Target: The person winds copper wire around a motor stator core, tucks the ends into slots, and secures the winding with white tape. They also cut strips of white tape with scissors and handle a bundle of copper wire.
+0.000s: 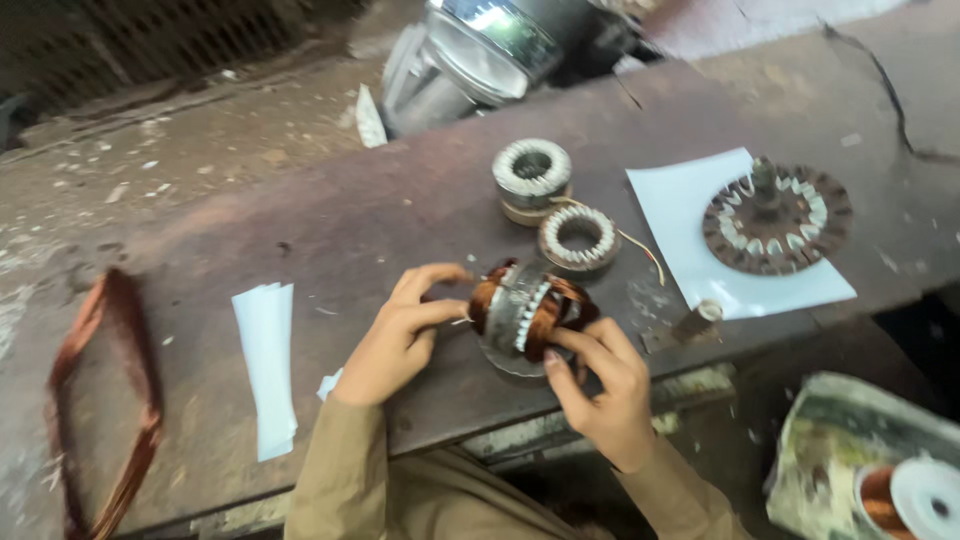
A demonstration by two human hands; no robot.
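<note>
We steady the round copper-wound metal stator (530, 315) on edge with both our left hand (395, 340) and right hand (600, 385) closed around it, seemingly exposing its windings.

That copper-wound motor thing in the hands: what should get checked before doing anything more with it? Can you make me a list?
1. Both hands on the wound stator: ok, left hand and right hand grip its two sides.
2. Stator supported: ok, it rests on the workbench.
3. Copper windings seated in the slots: cannot tell, blurred.
4. Near bench edge: not ok, quite close.
5. Two other stators out of the way: ok, apart behind it.
6. Paper strips within reach: ok, left of the hands.
</note>
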